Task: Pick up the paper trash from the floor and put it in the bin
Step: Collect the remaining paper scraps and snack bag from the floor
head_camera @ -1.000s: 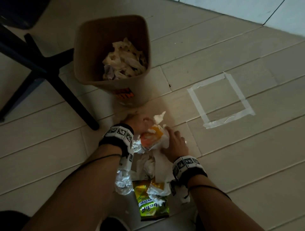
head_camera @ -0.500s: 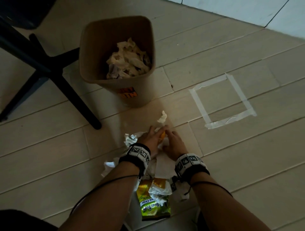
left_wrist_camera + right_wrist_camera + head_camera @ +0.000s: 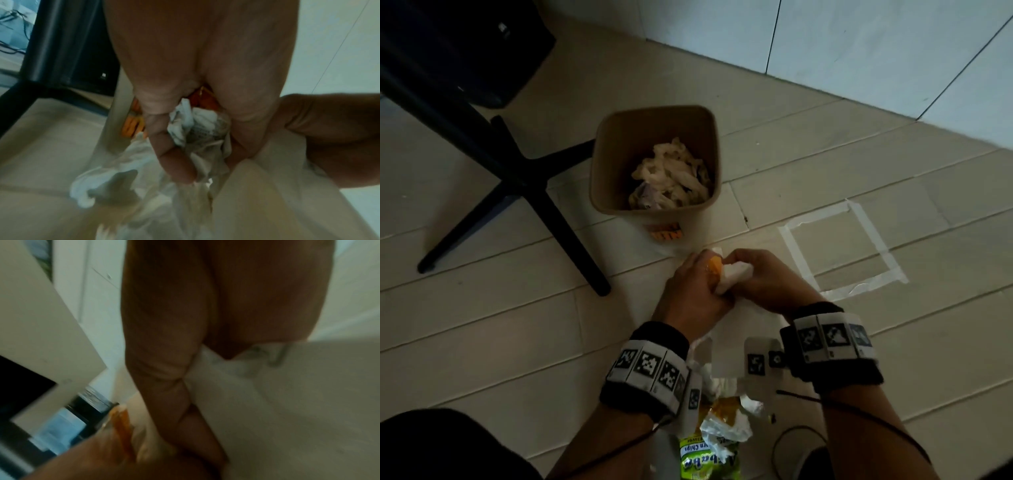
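Note:
A brown bin (image 3: 599, 178) stands on the floor ahead, partly filled with crumpled paper (image 3: 674, 178). Just in front of it both hands hold one bundle of paper trash (image 3: 732, 275), white paper with an orange wrapper in it. My left hand (image 3: 695, 291) grips the bundle from the left, fingers curled round crumpled paper (image 3: 197, 128). My right hand (image 3: 760, 274) grips it from the right, clutching a white sheet (image 3: 257, 402). More white paper hangs below the hands (image 3: 127, 175). A green-yellow chip bag (image 3: 709, 459) and crumpled papers (image 3: 726, 428) lie on the floor between my forearms.
Black chair legs (image 3: 524, 178) spread on the floor left of the bin. A square of white tape (image 3: 839, 246) marks the floor to the right. A pale wall (image 3: 859, 51) runs behind the bin. Pale floor planks lie all around.
Both hands closed together on the paper bundle and lifted it off the pile toward the bin. The view has tilted up, so the bin sits farther from the top edge.

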A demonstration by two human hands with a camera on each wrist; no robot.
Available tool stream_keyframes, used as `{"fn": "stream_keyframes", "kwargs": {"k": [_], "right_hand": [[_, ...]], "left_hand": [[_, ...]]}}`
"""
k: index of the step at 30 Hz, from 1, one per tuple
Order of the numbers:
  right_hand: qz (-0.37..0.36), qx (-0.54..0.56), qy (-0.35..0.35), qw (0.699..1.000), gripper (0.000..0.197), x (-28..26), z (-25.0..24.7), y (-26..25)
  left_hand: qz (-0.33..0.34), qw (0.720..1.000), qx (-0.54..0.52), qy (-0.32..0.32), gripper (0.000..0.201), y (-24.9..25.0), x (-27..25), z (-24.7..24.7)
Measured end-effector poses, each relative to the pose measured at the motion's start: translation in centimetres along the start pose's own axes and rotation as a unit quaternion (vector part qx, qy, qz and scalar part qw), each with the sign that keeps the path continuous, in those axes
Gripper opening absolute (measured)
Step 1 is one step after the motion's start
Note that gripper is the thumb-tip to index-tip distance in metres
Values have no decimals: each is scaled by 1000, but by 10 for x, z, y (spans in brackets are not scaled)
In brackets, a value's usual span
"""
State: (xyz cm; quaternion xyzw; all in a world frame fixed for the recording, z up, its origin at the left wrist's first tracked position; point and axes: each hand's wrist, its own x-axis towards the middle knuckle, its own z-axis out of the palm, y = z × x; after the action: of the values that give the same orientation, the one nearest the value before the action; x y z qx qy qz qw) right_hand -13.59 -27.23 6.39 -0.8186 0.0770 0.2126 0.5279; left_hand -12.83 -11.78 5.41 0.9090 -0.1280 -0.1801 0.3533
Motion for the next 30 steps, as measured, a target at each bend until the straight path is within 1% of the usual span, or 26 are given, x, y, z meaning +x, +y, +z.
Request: {"fn": "stream_keyframes", "kwargs": {"k": [2, 4, 6, 8, 9, 10, 12, 15, 18, 21, 22, 24, 25, 27, 30], "right_hand": [[-34, -9, -4, 999, 17, -10, -23, -42], [-76, -27, 10, 997, 17, -18, -44, -85], [-134, -51, 33, 989, 19, -23, -62, -125], [-191, -77, 76, 976, 22, -21, -73, -160], [-211, -95, 96, 968, 24, -14, -76, -175], [-224, -113, 112, 962, 27, -4, -77, -187], [-234, -138, 130, 954, 35, 24, -75, -203], [-227, -164, 154, 947, 36, 65, -62, -205], [-188, -185, 152, 953, 39, 97, -41, -186], [-143, -217, 134, 956, 42, 119, -22, -164], [-132, -227, 129, 956, 42, 126, -18, -158], [-113, -239, 116, 958, 42, 137, -10, -151], [-101, -243, 108, 959, 42, 142, -8, -147], [-58, -248, 87, 963, 48, 147, -7, -143], [21, -236, 36, 971, 60, 149, -10, -136]], "left_hand": [[36, 998, -27, 33, 44, 26, 0, -30], [83, 993, -64, 58, 46, 47, 6, -62], [131, 984, -87, 84, 46, 63, 19, -95], [180, 974, -70, 122, 36, 75, 36, -128], [193, 969, -57, 146, 32, 80, 45, -143], [200, 964, -51, 168, 31, 83, 55, -155], [196, 960, -56, 193, 38, 79, 79, -170], [146, 967, -14, 206, 43, 53, 113, -169], [68, 983, 13, 172, 49, 22, 130, -159], [10, 993, 66, 102, 66, 2, 129, -152], [0, 995, 61, 78, 73, -4, 128, -150], [-9, 999, 18, 40, 88, -13, 121, -146], [-10, 1000, 10, 25, 92, -15, 116, -143], [-19, 1000, 18, -1, 90, -19, 113, -137], [-52, 993, 97, -45, 83, -24, 117, -129]]}}
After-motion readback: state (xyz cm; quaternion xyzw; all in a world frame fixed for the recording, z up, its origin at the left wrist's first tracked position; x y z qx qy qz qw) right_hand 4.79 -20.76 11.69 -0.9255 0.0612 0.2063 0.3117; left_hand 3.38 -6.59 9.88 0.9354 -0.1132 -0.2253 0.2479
